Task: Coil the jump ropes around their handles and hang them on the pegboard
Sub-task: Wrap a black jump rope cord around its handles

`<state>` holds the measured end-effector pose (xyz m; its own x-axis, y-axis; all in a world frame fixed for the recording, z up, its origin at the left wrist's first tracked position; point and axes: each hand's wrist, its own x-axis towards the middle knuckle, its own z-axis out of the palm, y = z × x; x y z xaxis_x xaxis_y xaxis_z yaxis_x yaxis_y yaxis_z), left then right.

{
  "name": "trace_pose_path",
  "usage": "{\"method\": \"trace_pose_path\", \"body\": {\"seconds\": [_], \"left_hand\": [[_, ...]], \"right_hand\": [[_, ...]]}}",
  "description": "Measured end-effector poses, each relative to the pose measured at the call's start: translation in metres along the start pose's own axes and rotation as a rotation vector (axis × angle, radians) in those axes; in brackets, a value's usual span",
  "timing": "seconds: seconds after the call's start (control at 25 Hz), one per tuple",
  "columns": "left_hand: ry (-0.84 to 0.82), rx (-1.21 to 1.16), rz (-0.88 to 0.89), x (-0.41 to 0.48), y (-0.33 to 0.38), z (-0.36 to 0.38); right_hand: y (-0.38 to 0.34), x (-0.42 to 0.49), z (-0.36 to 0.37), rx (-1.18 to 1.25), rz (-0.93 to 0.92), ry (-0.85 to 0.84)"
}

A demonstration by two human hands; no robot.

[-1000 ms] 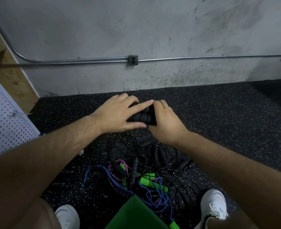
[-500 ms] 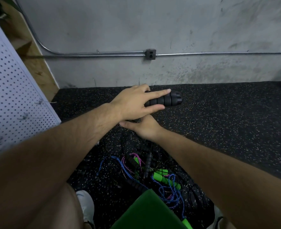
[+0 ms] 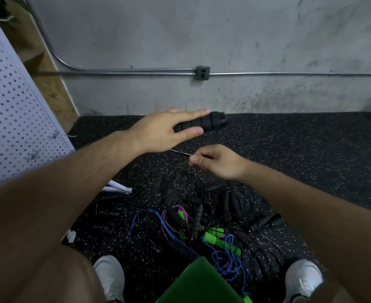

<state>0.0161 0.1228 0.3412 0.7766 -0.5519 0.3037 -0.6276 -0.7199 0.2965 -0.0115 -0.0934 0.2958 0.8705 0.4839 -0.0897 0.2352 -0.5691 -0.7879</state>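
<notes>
My left hand [image 3: 167, 130] holds a pair of black ribbed jump-rope handles [image 3: 210, 123] side by side, gripped between thumb and extended fingers, above the floor. Just below and to the right, my right hand [image 3: 217, 162] pinches the thin black rope [image 3: 180, 152] that runs up toward the handles. On the floor beneath lies a tangle of jump ropes [image 3: 202, 224]: black ones, a blue one, a pink one and green handles [image 3: 220, 240]. The white pegboard [image 3: 12, 114] leans at the far left.
Black speckled rubber flooring [image 3: 300, 154] meets a grey concrete wall with a metal conduit and outlet box [image 3: 202, 73]. My two white shoes [image 3: 110, 276] flank the pile. A green object [image 3: 197, 283] sits at the bottom centre. Small white pieces [image 3: 119, 189] lie near the pegboard's foot.
My right hand left the handles, dropped below my left hand and now pinches the rope out to the right. My left hand keeps the handles. The view swung left, showing more pegboard.
</notes>
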Motion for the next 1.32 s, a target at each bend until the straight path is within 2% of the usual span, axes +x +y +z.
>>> {"method": "trace_pose_path", "body": {"seconds": [0.2,0.32,0.48,0.68,0.88,1.0,1.2,1.32], "left_hand": [[-0.063,0.244,0.190,-0.002,0.007,-0.001],[-0.010,0.379,0.309,0.002,0.012,0.005],[0.070,0.492,0.379,0.006,0.019,0.011],[0.032,0.620,0.351,0.007,0.022,0.026],[0.003,0.642,0.224,0.008,0.027,0.036],[0.003,0.609,0.187,0.011,0.031,0.034],[0.047,0.662,0.254,0.010,0.032,0.040],[0.004,0.641,0.232,0.010,0.035,0.040]], "right_hand": [[-0.005,-0.032,-0.068,0.040,0.127,0.011],[-0.009,-0.041,-0.078,0.056,0.187,0.019],[-0.016,-0.049,-0.084,0.167,0.254,0.095],[-0.019,-0.053,-0.080,-0.319,0.211,0.225],[-0.027,-0.056,-0.065,-0.726,0.026,0.367],[-0.028,-0.058,-0.066,-0.733,-0.020,0.393],[-0.029,-0.062,-0.071,-0.540,0.100,0.343],[-0.032,-0.062,-0.066,-0.628,0.026,0.339]]}}
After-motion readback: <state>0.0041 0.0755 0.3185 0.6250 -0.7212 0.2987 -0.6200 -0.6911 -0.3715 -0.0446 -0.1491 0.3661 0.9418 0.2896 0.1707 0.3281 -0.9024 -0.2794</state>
